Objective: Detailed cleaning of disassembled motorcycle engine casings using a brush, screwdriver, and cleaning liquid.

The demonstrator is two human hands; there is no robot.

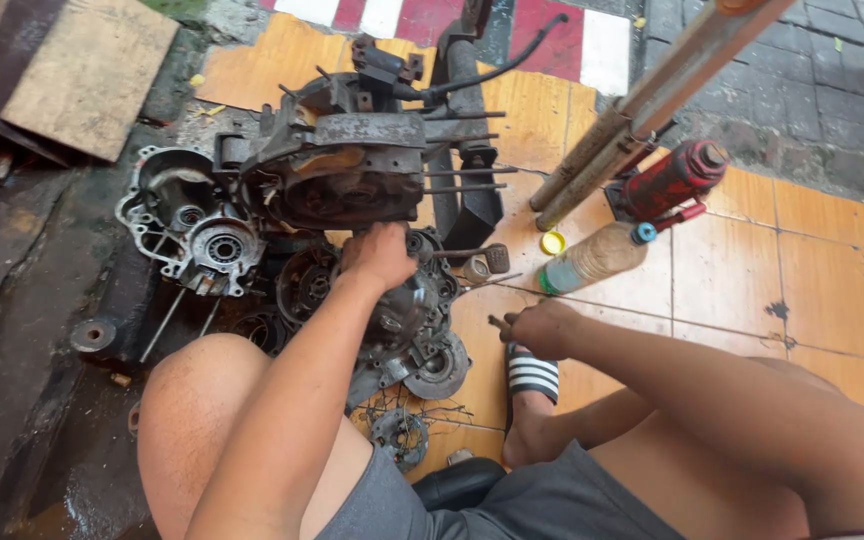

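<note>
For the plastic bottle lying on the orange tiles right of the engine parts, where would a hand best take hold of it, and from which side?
Probably around the middle of the plastic bottle, coming down from above. It lies on its side on the orange tiles, its body a plain round barrel with bare tile on both long sides for the fingers. The uncapped mouth end points toward the yellow cap; the red bottle jack crowds the other end.

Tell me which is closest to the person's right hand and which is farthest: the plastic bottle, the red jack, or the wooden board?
From the right hand:
1. Plastic bottle, lying on the tiles just beyond it.
2. Red jack, farther back beside the bottle.
3. Wooden board, far across at the top left corner.
</note>
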